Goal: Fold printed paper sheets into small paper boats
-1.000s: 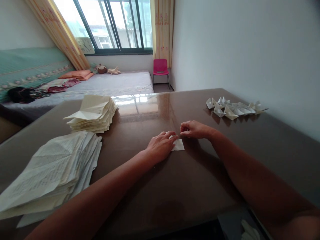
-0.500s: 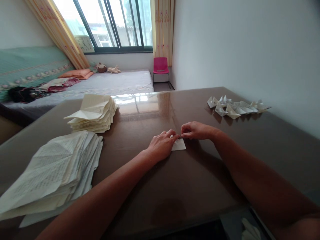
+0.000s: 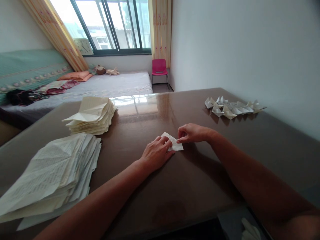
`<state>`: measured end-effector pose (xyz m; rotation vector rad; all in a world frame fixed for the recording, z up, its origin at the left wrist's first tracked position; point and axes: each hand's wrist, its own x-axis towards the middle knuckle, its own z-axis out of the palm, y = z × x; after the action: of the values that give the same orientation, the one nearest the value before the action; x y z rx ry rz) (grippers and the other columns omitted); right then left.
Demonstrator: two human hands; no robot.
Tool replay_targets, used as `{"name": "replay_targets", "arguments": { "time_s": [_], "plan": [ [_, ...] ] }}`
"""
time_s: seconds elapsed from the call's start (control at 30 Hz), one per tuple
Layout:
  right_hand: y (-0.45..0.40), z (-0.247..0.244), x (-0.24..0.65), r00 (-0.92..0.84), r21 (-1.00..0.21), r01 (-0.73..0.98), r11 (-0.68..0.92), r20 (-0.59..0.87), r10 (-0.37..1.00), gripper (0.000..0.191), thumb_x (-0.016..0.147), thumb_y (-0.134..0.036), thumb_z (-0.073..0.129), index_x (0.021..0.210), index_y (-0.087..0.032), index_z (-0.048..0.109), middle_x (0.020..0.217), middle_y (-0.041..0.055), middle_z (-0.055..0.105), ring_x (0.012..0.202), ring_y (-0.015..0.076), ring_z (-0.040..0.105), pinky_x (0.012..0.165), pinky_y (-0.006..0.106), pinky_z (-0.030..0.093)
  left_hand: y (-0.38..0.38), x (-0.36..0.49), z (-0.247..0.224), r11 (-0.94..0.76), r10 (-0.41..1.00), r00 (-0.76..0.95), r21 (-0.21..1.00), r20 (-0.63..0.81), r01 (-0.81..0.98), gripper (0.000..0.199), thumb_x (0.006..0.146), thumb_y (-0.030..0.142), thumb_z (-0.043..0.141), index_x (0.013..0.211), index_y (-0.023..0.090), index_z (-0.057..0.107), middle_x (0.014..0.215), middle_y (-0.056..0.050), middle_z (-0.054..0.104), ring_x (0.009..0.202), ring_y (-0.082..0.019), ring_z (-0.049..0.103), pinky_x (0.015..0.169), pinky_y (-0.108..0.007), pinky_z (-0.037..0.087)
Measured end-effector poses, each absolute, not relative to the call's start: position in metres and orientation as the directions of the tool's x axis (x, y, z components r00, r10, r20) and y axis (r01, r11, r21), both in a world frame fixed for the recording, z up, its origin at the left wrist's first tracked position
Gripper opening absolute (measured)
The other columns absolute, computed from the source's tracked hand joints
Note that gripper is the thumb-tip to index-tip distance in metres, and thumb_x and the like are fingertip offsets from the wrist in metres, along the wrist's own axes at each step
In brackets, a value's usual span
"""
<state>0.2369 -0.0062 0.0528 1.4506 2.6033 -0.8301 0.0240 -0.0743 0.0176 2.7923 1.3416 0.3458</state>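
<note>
Big to small: bed with pale lilac cover (image 3: 125,81) at the back, then glossy brown table (image 3: 140,193) in front. Bright pink chair (image 3: 159,67) with thin dark legs stands beyond the table. On the table: large stack of creased, printed off-white paper sheets (image 3: 47,170) near left, cream folded-paper stack (image 3: 91,116) just behind it, cluster of small pointed folded-paper pieces (image 3: 231,110) far right, well apart from the hands. Left hand (image 3: 155,154) lies over the left part of the small paper, fingers bent, fingertips down on it; can't tell if anything is pinched under them. Right hand (image 3: 192,132) is curled, thumb and index tips close together at the paper's upper right edge; contact looks likely, can't confirm a closed pinch. Small white printed paper piece (image 3: 178,147) lies on the table mid-frame, between the hands, partly covered by the left one. Handling, my read: next to no weight, soft and bendy in single layers, stiffer wherever it's doubled. Should slide easily on the glossy top, so pin it flat with the left fingertips. Take it by an outer edge or corner, thumb and index, light pull. Hard tugging risks a tear or stray crease.
</note>
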Motion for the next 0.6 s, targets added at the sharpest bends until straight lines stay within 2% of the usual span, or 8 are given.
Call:
{"name": "replay_targets", "arguments": {
  "time_s": [0.1, 0.17, 0.23, 0.3, 0.37, 0.47, 0.6],
  "plan": [
    [-0.01, 0.053, 0.229, -0.517, -0.366, 0.841, 0.398, -0.332, 0.789, 0.033, 0.069, -0.05, 0.07, 0.079, -0.019, 0.07, 0.074, 0.0036, 0.07, 0.067, 0.0159, 0.06, 0.054, 0.023, 0.038, -0.072, 0.024, 0.015, -0.623, 0.779, 0.601, 0.112, 0.18, 0.774, 0.024, 0.091, 0.044, 0.048, 0.095, 0.023, 0.058, 0.106, -0.005, 0.058, 0.099, -0.021, 0.054, 0.079, -0.031, 0.051],
    [-0.01, 0.054, 0.227, -0.516, -0.391, 0.842, 0.373, -0.377, 0.769, 0.031, 0.068, -0.046, 0.07, 0.079, -0.017, 0.07, 0.072, 0.003, 0.069, 0.066, 0.0151, 0.059, 0.053, 0.022, 0.037, -0.069, 0.026, 0.013, -0.609, 0.788, 0.583, 0.112, 0.199, 0.785, 0.026, 0.093, 0.043, 0.044, 0.099, 0.022, 0.058, 0.107, -0.005, 0.058, 0.099, -0.02, 0.055, 0.081, -0.031, 0.051],
    [-0.008, 0.053, 0.227, -0.543, -0.446, 0.819, 0.361, -0.401, 0.738, 0.028, 0.068, -0.042, 0.069, 0.079, -0.016, 0.068, 0.07, 0.0018, 0.067, 0.064, 0.0141, 0.057, 0.052, 0.022, 0.037, -0.066, 0.027, 0.01, -0.587, 0.8, 0.548, 0.128, 0.243, 0.8, 0.028, 0.096, 0.036, 0.037, 0.115, 0.023, 0.053, 0.118, -0.004, 0.056, 0.101, -0.018, 0.057, 0.082, -0.029, 0.051],
    [-0.006, 0.051, 0.229, -0.594, -0.501, 0.776, 0.384, -0.375, 0.711, 0.023, 0.069, -0.038, 0.067, 0.076, -0.016, 0.066, 0.066, -0.0003, 0.063, 0.061, 0.0126, 0.054, 0.052, 0.021, 0.036, -0.063, 0.029, 0.008, -0.584, 0.797, 0.536, 0.133, 0.277, 0.801, 0.035, 0.098, 0.028, 0.034, 0.132, 0.027, 0.041, 0.133, -0.004, 0.048, 0.104, -0.016, 0.058, 0.083, -0.028, 0.051],
    [-0.005, 0.048, 0.23, -0.649, -0.538, 0.723, 0.434, -0.312, 0.694, 0.018, 0.07, -0.034, 0.065, 0.073, -0.016, 0.063, 0.064, -0.0021, 0.059, 0.06, 0.0111, 0.051, 0.053, 0.022, 0.036, -0.061, 0.031, 0.007, -0.605, 0.78, 0.562, 0.105, 0.274, 0.789, 0.043, 0.097, 0.024, 0.037, 0.138, 0.032, 0.033, 0.14, -0.002, 0.043, 0.111, -0.016, 0.056, 0.08, -0.026, 0.052],
    [-0.003, 0.046, 0.233, -0.71, -0.609, 0.651, 0.453, -0.277, 0.647, 0.019, 0.072, -0.034, 0.064, 0.071, -0.016, 0.059, 0.063, -0.0035, 0.055, 0.059, 0.0099, 0.047, 0.054, 0.022, 0.036, -0.062, 0.033, 0.009, -0.611, 0.775, 0.582, 0.059, 0.246, 0.789, 0.033, 0.096, 0.027, 0.041, 0.128, 0.032, 0.042, 0.133, 0.0, 0.049, 0.113, -0.017, 0.054, 0.07, -0.024, 0.052],
    [-0.002, 0.052, 0.244, -0.735, -0.728, 0.591, 0.349, -0.306, 0.605, 0.034, 0.075, -0.048, 0.064, 0.082, -0.016, 0.061, 0.068, -0.002, 0.058, 0.061, 0.0104, 0.05, 0.056, 0.022, 0.039, -0.065, 0.036, 0.013, -0.58, 0.798, 0.554, 0.051, 0.237, 0.813, 0.019, 0.096, 0.029, 0.039, 0.113, 0.029, 0.049, 0.12, 0.001, 0.054, 0.102, -0.015, 0.058, 0.062, -0.021, 0.049]
  ]
}}
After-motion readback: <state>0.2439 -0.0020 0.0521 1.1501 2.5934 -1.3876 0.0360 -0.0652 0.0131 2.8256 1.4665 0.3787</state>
